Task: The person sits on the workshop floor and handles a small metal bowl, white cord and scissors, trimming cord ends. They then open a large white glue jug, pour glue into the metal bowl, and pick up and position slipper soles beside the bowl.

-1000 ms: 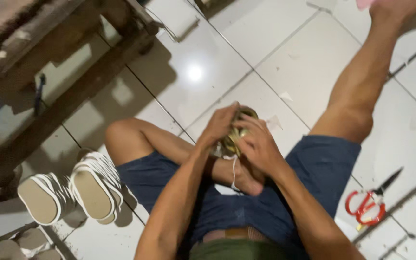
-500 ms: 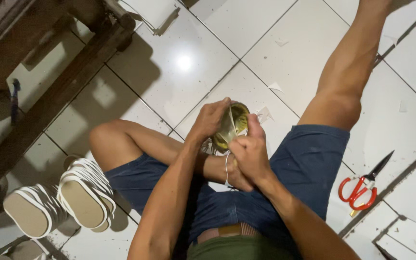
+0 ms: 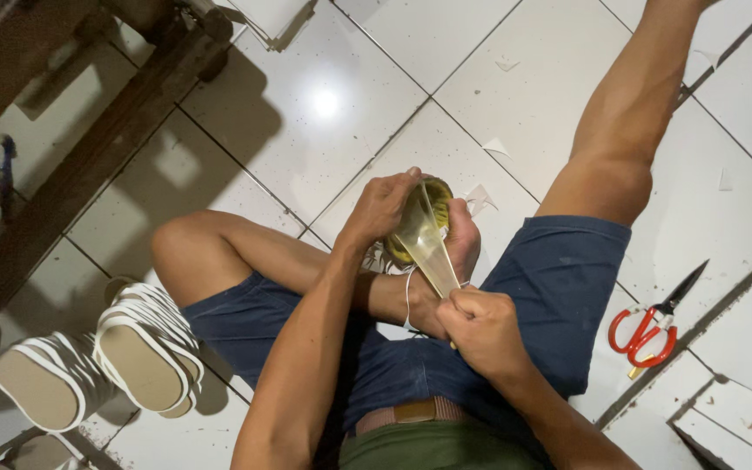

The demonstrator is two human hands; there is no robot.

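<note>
White floor tiles surround us; our left hand clasps a tape roll, our right hand pinches its clear tape strip; red-handled scissors at three o'clock.

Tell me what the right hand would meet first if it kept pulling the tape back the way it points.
Probably the person's own lap: the right hand draws the tape toward the blue shorts. Depth is unclear.
</note>
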